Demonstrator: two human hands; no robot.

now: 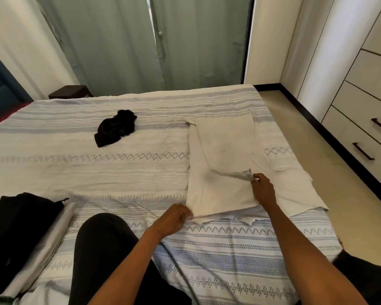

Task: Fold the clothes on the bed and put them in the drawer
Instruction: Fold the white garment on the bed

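A cream shirt (222,150) lies flat on the right half of the bed (97,170), one side folded over. My right hand (263,190) pinches a grey-edged fold of that shirt near its middle. My left hand (174,219) grips the shirt's near left corner at the hem. A crumpled black garment (114,129) sits further back on the bed. At the near left lies a stack of folded clothes, black (15,230) on top of grey (44,249).
White drawers with dark handles (363,150) line the right wall, all closed, across a strip of beige floor (306,155). Grey-green curtains (141,45) hang behind the bed. My knee in black trousers (101,245) rests on the bed's near edge.
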